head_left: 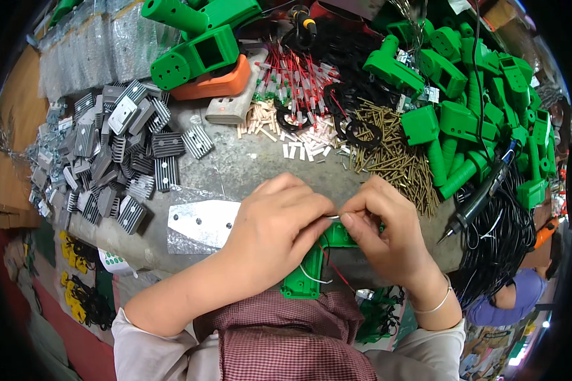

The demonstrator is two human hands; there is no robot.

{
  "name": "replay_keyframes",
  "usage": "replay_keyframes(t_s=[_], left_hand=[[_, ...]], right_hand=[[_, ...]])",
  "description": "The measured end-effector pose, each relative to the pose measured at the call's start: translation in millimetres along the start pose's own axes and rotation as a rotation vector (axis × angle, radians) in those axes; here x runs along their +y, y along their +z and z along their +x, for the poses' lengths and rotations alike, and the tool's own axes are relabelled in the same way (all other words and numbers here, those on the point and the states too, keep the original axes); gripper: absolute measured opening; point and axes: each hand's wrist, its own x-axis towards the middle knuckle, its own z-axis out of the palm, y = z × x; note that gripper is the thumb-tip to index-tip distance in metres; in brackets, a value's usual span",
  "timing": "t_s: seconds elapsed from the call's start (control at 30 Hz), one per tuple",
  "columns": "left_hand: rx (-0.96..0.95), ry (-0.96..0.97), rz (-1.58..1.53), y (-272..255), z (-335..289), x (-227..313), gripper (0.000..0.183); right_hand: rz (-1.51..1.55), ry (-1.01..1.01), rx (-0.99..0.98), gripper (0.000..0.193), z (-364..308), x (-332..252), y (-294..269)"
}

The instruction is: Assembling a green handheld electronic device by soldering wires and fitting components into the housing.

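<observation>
Near the table's front edge, my left hand (276,222) and my right hand (388,228) meet fingertip to fingertip. Both are closed in a pinch on a thin white wire (332,217) that shows between them. Just under my fingers lies an open green plastic housing half (301,286), partly hidden by both hands. A white lead and a red wire (337,268) hang out of it. Left of my left hand is a silver plate with dark holes (200,223), lying on clear plastic wrap.
Grey finned metal blocks (133,114) are heaped at left. Brass screws (394,146), white sleeves (311,136) and red-wired indicator lamps (295,79) lie at the back. Green housings (467,120) pile up at right, beside a soldering iron (480,197) and black cables (499,254).
</observation>
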Motion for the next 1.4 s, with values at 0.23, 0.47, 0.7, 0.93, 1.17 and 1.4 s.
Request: replay_keyframes(t_s=[0.23,0.47,0.7,0.93,1.17,1.4], left_hand=[[0.144,0.345,0.361,3.3,-0.6,1.8,0.027],[0.031,-0.048,-0.077,-1.9,0.6,-3.8,0.017],[0.101,0.095,0.008,2.1,0.5,-5.7,0.017],[0.039,0.003,-0.051,-0.1,0.9,-8.1,0.017],[0.124,0.078,-0.010,6.4,1.4,-9.3,0.018],[0.063,0.037,-0.022,3.2,2.7,-7.6,0.020]], right_hand=[[1.412,0.859,-0.401,0.011,4.5,21.3,4.9],[-0.074,-0.118,0.040,0.008,-3.4,10.2,13.9],[0.982,0.690,-0.345,0.023,1.5,6.2,-0.4],[0.064,0.115,-0.076,0.017,-5.7,6.8,13.4],[0.645,0.465,-0.213,0.012,-5.4,11.3,4.0],[0.348,0.193,-0.033,0.015,0.4,11.4,7.0]])
